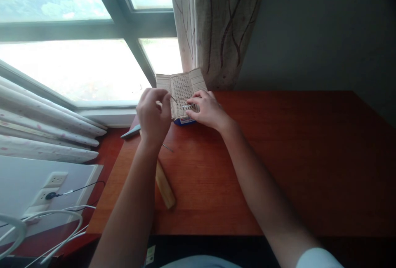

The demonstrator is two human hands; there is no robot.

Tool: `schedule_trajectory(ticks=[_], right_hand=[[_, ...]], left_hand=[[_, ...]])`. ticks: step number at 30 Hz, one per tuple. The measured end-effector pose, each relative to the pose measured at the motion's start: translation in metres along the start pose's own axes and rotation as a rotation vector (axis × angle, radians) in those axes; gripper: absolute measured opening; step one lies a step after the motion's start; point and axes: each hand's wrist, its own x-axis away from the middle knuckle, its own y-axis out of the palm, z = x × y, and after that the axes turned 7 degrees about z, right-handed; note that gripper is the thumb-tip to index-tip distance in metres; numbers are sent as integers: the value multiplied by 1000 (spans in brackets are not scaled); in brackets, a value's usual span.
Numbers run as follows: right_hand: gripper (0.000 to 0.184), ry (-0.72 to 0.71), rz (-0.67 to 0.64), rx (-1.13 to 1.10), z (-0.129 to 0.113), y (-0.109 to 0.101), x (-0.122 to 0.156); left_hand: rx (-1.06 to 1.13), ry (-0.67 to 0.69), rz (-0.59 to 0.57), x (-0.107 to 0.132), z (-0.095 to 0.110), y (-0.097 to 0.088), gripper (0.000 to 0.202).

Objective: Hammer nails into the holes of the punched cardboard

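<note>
A piece of corrugated cardboard (181, 84), dotted with rows of small holes, stands tilted at the desk's far left with a blue box (185, 122) showing under its near edge. My left hand (154, 109) pinches a thin dark needle-like stick (173, 99) between thumb and fingertips, its tip over the holes. My right hand (207, 109) rests on the lower right of the cardboard. Its thumb and fingers close around a small whitish strip with dark marks (189, 106), whose kind I cannot make out.
On the reddish wooden desk (213, 185) lie a wooden bar (165, 185) under my left forearm, a thin metal rod (167, 148) and a grey pointed blade-like tool (130, 132). A window, curtains (219, 24) and a socket with cables (51, 195) border the desk.
</note>
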Motion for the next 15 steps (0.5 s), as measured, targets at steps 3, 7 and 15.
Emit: schedule_trajectory(ticks=[3,7,15], right_hand=[[37,6,-8,3,-1,0,0],[39,13,-17,4,-1,-1,0],[40,9,-14,-1,1,0,-1]], left_hand=[[39,-113,132,-7,9,-30,12],[-105,-200,-135,6,1,-68,21],[-479,-301,-748,59,-31,-67,27]])
